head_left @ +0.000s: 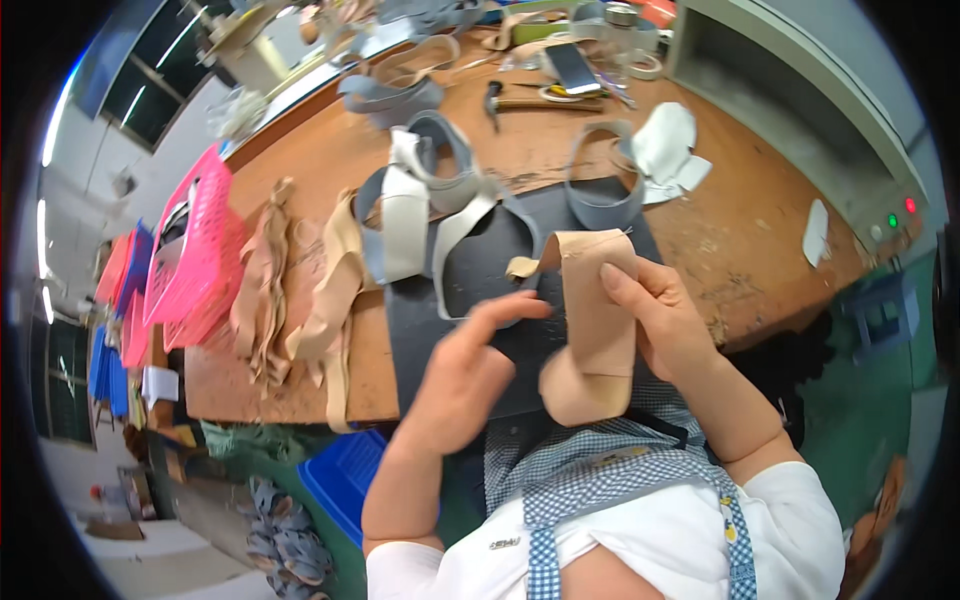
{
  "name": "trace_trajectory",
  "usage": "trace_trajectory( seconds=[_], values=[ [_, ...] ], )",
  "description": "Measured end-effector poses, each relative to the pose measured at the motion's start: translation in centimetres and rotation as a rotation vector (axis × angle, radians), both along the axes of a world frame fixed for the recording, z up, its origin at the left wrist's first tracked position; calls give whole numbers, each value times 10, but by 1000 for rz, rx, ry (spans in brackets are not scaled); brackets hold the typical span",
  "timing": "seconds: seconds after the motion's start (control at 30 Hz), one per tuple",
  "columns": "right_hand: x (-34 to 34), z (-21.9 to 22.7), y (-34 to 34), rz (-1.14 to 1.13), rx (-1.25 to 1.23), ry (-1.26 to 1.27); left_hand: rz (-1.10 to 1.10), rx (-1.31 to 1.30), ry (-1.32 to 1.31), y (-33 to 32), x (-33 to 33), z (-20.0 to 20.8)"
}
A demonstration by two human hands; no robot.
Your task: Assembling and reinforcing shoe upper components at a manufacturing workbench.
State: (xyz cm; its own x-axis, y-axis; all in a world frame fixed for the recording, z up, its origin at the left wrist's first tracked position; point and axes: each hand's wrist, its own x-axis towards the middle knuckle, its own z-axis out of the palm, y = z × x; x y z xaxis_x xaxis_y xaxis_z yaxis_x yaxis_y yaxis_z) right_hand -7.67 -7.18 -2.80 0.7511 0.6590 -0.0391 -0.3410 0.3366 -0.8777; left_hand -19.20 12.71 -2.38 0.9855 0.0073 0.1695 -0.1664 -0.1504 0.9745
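Observation:
A wide beige strip of leather-like material [600,315] is pinched in my right hand [668,305], the thumb lying on its face near the upper edge. The strip curls into a loop at its lower end, and a narrow end bends off to the left at the top. To the left of it is my left hand [465,375], slightly blurred, index finger stretched out and the others partly bent. It holds nothing that I can see. Beneath both hands lies a black mat [415,345]. Grey and white strap pieces [405,220] rest on its far part.
Beige strips [265,290] hang at the table's left edge, beside pink baskets [190,250]. Farther back lie a hammer [545,103], a phone [572,68] and a grey loop [605,205]. White pieces [665,150] lie near a grey machine housing [800,110] at right.

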Motion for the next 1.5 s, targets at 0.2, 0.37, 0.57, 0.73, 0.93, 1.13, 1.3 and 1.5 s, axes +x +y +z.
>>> trace_trajectory(
  seconds=[0.2, 0.37, 0.57, 0.73, 0.93, 1.13, 1.3, 1.5],
  values=[
    [17, -6, -24, -188, -1, 12, -192, 101, 26, -51, 29, -6],
    [31, -4, -40, -385, 44, 105, -293, 286, 83, -81, 29, -30],
    [18, -23, -37, -342, -41, -14, 70, -208, 156, -90, 59, -24],
    [25, -22, -37, -242, -104, 150, 6, -470, 273, -72, 62, -36],
    [31, -38, -63, 240, -49, 397, 106, -414, 88, -75, 55, -37],
    [-14, -12, -74, 206, -89, 510, 41, -3, -109, -63, 33, -17],
    [-23, 16, -97, -40, -9, 387, 447, 734, -24, 12, 20, -14],
    [-33, 32, -101, -38, -83, 320, 324, 915, 14, 12, 20, -46]
  ],
)
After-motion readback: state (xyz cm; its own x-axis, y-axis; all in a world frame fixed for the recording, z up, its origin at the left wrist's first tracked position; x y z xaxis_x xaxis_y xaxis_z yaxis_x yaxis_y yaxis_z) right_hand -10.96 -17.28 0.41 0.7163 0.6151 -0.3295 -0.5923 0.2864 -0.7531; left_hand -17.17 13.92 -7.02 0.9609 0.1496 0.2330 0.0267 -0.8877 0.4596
